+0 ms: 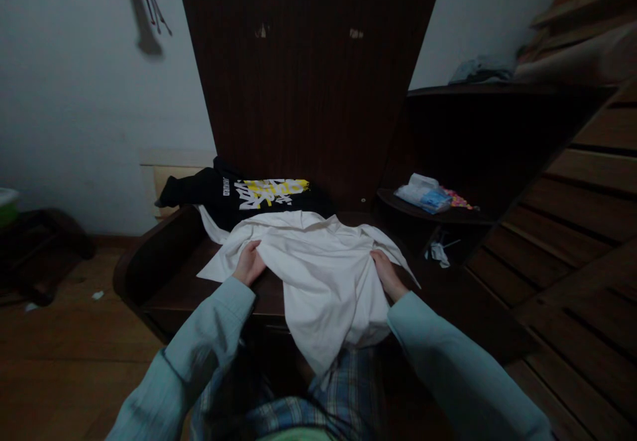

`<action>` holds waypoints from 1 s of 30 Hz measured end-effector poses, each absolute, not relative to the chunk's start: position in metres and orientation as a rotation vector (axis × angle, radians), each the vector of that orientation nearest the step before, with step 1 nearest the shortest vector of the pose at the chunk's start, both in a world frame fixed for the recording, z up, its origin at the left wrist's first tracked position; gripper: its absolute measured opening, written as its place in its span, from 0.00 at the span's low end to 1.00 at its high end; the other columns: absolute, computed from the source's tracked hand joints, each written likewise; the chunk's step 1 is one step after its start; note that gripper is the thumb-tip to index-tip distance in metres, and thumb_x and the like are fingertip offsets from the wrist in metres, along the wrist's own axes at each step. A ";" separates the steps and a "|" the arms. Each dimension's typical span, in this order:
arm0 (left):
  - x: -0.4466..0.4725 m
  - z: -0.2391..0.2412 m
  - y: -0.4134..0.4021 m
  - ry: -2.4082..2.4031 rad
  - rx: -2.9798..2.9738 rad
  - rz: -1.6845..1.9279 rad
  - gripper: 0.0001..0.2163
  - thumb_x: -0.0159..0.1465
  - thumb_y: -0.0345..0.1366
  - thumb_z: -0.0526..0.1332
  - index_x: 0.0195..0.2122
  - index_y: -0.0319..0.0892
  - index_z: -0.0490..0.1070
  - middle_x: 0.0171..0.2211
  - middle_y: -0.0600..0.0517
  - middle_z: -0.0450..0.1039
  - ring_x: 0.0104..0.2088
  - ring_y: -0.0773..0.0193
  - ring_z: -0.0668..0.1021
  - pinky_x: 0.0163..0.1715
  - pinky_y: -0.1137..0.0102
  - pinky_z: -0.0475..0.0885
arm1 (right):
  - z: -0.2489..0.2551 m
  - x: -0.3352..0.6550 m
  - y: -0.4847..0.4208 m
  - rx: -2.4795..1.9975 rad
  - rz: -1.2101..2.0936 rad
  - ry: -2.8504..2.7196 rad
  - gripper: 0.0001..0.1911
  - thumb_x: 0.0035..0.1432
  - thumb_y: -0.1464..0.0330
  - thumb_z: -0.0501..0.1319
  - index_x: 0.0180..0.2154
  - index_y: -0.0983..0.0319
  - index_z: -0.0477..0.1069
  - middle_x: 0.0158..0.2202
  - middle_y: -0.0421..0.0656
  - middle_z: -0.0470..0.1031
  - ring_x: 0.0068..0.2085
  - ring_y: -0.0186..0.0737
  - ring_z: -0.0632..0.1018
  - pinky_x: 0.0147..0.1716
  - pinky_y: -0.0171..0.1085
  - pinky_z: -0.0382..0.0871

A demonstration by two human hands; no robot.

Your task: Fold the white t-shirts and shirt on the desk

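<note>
A white garment is spread over the dark wooden bench, its front part hanging over the edge towards my knees. My left hand grips the cloth at its left side, fingers closed on the fabric. On the opposite side, my right hand pinches the same garment, with the fingertips partly behind a fold. Behind it lies a black garment with white and yellow lettering, one sleeve resting over the bench's left arm.
A corner shelf at the right carries plastic packets and a pink beaded item. Wooden slats slope along the right. At the left stands a dark low stool. A tall dark panel rises behind the bench.
</note>
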State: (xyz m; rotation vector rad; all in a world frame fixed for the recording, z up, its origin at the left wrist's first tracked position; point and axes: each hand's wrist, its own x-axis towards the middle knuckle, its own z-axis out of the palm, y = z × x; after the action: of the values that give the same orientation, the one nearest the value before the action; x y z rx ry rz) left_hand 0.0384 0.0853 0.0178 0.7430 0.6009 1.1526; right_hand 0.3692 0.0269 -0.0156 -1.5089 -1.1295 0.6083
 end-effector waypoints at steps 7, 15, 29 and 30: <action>0.036 0.023 0.069 0.640 0.999 1.045 0.28 0.51 0.31 0.62 0.54 0.50 0.59 0.44 0.52 0.72 0.42 0.61 0.75 0.42 0.67 0.70 | -0.009 0.373 0.034 -1.432 0.657 -1.139 0.21 0.40 0.49 0.58 0.24 0.60 0.64 0.24 0.41 0.71 0.30 0.41 0.72 0.31 0.39 0.66; 0.002 0.041 0.065 1.062 1.316 0.990 0.31 0.44 0.35 0.68 0.51 0.43 0.64 0.44 0.46 0.72 0.43 0.54 0.74 0.34 0.70 0.71 | 0.036 0.420 0.023 -1.383 0.536 -1.013 0.20 0.35 0.52 0.63 0.28 0.60 0.68 0.28 0.42 0.74 0.30 0.40 0.74 0.28 0.36 0.67; -0.038 0.065 0.071 1.794 2.300 0.599 0.12 0.48 0.43 0.61 0.30 0.42 0.73 0.31 0.48 0.72 0.32 0.57 0.75 0.33 0.68 0.68 | 0.049 0.455 0.018 -1.961 0.141 -1.687 0.06 0.45 0.66 0.60 0.26 0.60 0.73 0.27 0.43 0.75 0.31 0.41 0.75 0.31 0.37 0.66; -0.027 0.062 0.071 1.725 2.414 0.613 0.13 0.52 0.43 0.58 0.33 0.42 0.73 0.35 0.47 0.72 0.34 0.57 0.75 0.36 0.67 0.68 | 0.047 0.444 0.021 -1.948 0.093 -1.735 0.08 0.47 0.66 0.59 0.30 0.61 0.74 0.30 0.44 0.76 0.33 0.42 0.75 0.33 0.37 0.67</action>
State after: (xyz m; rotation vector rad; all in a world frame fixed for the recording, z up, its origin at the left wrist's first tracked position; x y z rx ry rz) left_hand -0.0267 0.0709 0.0624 2.4137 1.7249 0.6128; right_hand 0.4440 0.0207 0.0473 -1.9483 -1.7355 0.0926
